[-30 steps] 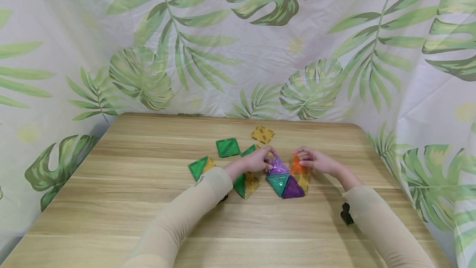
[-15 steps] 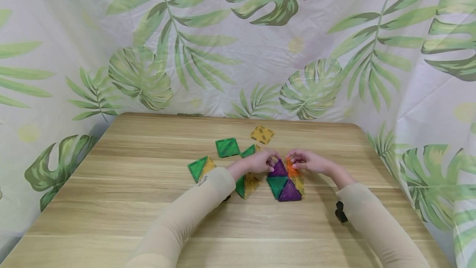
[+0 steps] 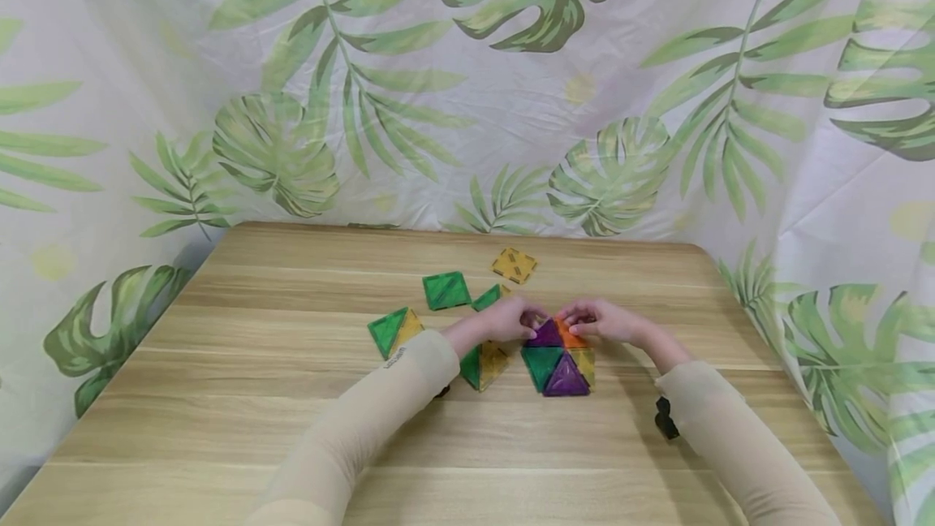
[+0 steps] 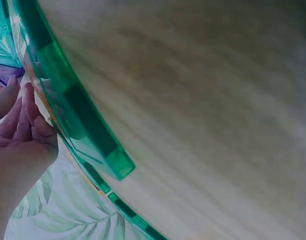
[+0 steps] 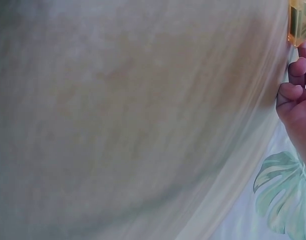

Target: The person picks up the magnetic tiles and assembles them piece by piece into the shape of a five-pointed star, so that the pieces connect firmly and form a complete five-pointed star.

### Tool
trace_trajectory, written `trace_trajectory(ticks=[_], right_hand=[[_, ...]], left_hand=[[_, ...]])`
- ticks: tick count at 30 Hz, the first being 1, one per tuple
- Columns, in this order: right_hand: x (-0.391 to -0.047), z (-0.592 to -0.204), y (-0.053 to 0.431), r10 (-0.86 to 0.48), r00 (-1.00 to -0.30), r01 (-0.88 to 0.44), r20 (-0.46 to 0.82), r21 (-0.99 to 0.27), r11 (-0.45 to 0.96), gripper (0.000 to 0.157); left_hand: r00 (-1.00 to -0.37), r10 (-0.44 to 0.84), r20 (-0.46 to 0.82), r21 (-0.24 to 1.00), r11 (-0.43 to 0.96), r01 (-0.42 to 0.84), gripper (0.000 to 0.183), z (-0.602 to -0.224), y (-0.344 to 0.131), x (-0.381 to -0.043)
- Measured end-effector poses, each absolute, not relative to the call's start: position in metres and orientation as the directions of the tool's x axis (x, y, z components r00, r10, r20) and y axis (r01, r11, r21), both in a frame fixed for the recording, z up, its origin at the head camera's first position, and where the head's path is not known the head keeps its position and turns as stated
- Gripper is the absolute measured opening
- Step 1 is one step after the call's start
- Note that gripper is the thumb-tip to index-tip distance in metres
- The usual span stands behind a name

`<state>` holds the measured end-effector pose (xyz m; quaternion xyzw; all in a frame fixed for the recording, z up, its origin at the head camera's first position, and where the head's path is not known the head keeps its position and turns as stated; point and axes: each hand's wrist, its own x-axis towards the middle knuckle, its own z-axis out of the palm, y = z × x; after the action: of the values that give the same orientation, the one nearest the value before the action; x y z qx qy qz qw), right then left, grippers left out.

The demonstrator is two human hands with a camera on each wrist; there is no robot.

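Translucent triangular magnetic tiles lie edge to edge in a rounded cluster, right of the table's middle. My left hand (image 3: pixel 509 320) pinches the upper purple tile (image 3: pixel 546 334) at its left side. From the other side, my right hand (image 3: pixel 601 321) holds the orange tile (image 3: pixel 573 338), its fingers partly covering it. Below these sit a teal tile (image 3: pixel 542 367), a second purple tile (image 3: pixel 566 377) and a yellow tile (image 3: pixel 584 364). The left wrist view shows curled fingers beside the teal and purple pieces; in the right wrist view a yellow tile (image 5: pixel 300 22) appears above the fingertips.
Left of the cluster lie a green square (image 3: pixel 446 290), a green-and-yellow pair (image 3: pixel 389 332) and another such pair (image 3: pixel 482 365) near the left forearm. A yellow square (image 3: pixel 514 265) is farther back on the wooden table (image 3: pixel 292 428). Leaf-patterned cloth (image 3: pixel 409 104) hangs behind.
My right hand has moved left with the orange tile, which now meets the upper purple tile, closing the gap between them. The upper purple tile, earlier pale with glare, looks darker.
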<state>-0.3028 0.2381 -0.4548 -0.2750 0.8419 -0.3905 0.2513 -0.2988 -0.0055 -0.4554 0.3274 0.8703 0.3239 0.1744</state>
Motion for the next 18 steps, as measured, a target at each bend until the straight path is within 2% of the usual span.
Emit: trace_trajectory(ticks=[7,13,18], right_hand=[[-0.303,-0.457,0.238,-0.660,-0.727,-0.298,-0.191,-0.778,0.553,0.032],[-0.300,-0.455,0.237,-0.655,-0.735,-0.337,-0.174,-0.745,0.575,0.032],[-0.296,-0.452,0.238,-0.671,-0.722,-0.360,-0.168,-0.737,0.572,0.037]], left_hand=[[-0.722,0.691,-0.037,0.611,0.587,0.531,0.039,-0.444,-0.023,-0.296],[-0.721,0.692,-0.041,0.576,0.606,0.549,0.042,-0.428,-0.052,-0.290],[-0.716,0.695,-0.064,0.464,0.656,0.596,0.048,-0.421,-0.075,-0.282]])
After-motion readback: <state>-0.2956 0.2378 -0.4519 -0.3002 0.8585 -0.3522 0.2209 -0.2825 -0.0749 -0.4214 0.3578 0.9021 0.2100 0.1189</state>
